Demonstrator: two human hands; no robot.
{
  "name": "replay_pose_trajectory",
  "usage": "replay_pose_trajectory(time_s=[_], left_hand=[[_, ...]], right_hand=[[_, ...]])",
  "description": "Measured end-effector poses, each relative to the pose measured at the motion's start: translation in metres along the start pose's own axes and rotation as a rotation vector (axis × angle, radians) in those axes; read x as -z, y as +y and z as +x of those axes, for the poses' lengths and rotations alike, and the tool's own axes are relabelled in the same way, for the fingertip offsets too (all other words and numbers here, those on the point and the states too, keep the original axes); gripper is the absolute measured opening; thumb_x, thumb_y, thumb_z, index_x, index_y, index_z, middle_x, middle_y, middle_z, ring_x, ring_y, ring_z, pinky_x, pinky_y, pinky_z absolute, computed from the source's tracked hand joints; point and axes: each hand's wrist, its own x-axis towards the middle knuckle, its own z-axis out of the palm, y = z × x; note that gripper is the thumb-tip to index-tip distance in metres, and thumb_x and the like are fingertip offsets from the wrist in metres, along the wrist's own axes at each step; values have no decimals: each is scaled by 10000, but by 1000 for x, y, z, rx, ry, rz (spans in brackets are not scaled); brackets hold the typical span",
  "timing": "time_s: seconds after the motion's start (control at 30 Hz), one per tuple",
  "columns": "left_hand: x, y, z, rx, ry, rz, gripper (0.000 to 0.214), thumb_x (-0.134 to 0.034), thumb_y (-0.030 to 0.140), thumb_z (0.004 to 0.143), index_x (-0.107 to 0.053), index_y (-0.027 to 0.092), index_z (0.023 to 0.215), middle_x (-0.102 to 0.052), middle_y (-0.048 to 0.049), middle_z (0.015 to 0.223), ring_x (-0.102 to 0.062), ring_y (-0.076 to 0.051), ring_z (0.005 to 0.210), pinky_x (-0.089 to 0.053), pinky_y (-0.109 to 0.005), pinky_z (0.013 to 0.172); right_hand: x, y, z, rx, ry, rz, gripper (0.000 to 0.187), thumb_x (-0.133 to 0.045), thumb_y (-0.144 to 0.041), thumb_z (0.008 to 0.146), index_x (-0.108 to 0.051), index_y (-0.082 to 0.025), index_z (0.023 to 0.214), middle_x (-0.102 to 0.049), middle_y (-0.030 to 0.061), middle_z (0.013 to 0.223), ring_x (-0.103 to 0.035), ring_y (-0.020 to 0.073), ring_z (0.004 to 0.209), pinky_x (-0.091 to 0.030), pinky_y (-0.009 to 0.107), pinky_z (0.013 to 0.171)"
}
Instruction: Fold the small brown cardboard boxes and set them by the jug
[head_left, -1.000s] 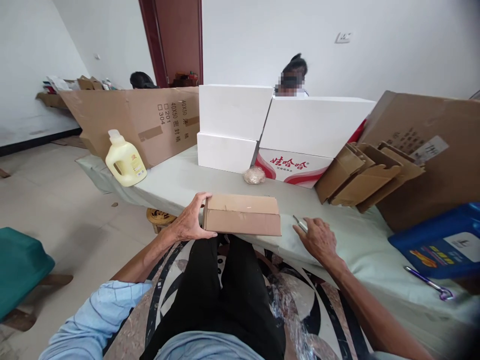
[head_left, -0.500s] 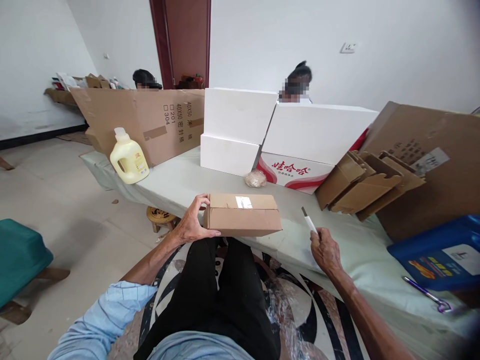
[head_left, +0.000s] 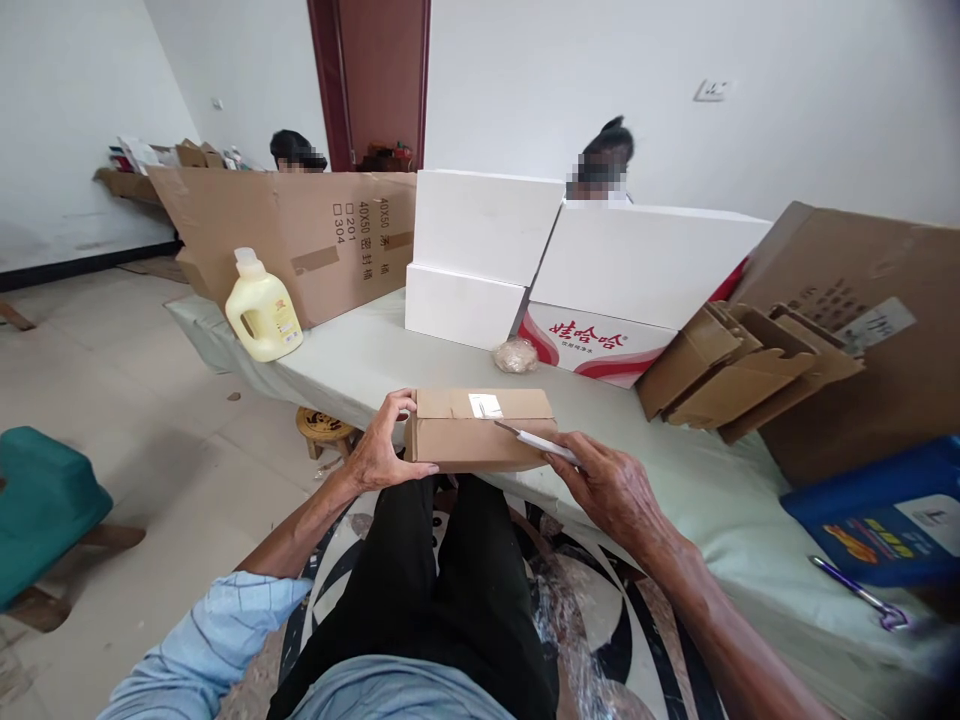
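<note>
Fingers of the left hand clasp the left end of a closed brown box at the worktop's near edge. The right hand grips a thin white cutter, its tip on the box top beside a small unreadable label. Bare worktop lies beyond. A carton behind reads "40X50", "201", "304".
</note>
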Motion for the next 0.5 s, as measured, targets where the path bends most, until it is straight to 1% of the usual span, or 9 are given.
replay_pose_trajectory(time_s=[0.07,0.13,0.23,0.37,0.43,0.5], left_hand=[[0,-1,-4,-8,14,5,816,-982,389,660,-477,267,1289,-484,-194,1610,-552,-395,1472,-549,-537,1133],[-1,-1,-7,-20,27,8,820,-983,385,662,-477,266,1296,-488,-198,1603,-558,-396,1465,-546,-545,1134],[-3,-3,-11,-53,37,14,819,-980,366,671,-478,264,1310,-507,-193,1579,-553,-394,1469,-524,-558,1164],[-3,-2,-14,-75,43,25,819,-977,356,680,-471,263,1317,-507,-193,1578,-541,-391,1485,-514,-550,1177],[-2,-2,-15,-60,39,30,823,-981,363,674,-471,261,1312,-504,-197,1584,-553,-391,1475,-519,-541,1170],[-2,-1,-16,-49,37,32,829,-987,367,667,-470,259,1306,-503,-200,1586,-562,-392,1466,-522,-534,1168]], right_hand=[[2,-3,2,55,20,-37,420,-376,-466,1209,-685,-223,1061,-717,60,859,-686,214,700,-387,322,607],[5,-7,6,96,35,-53,404,-371,-441,1216,-689,-219,1104,-704,50,850,-675,204,683,-375,321,600],[7,-14,11,138,42,-49,370,-397,-417,1214,-696,-216,1128,-693,47,859,-671,204,701,-386,318,610],[10,-19,19,158,33,-29,346,-399,-368,1211,-688,-203,1115,-691,73,940,-689,221,821,-449,314,698],[10,-21,21,157,27,-42,362,-382,-374,1212,-679,-201,1098,-676,77,937,-680,228,826,-455,321,704],[10,-21,23,155,-1,-52,375,-373,-394,1211,-677,-204,1101,-671,74,927,-671,226,791,-444,324,675]])
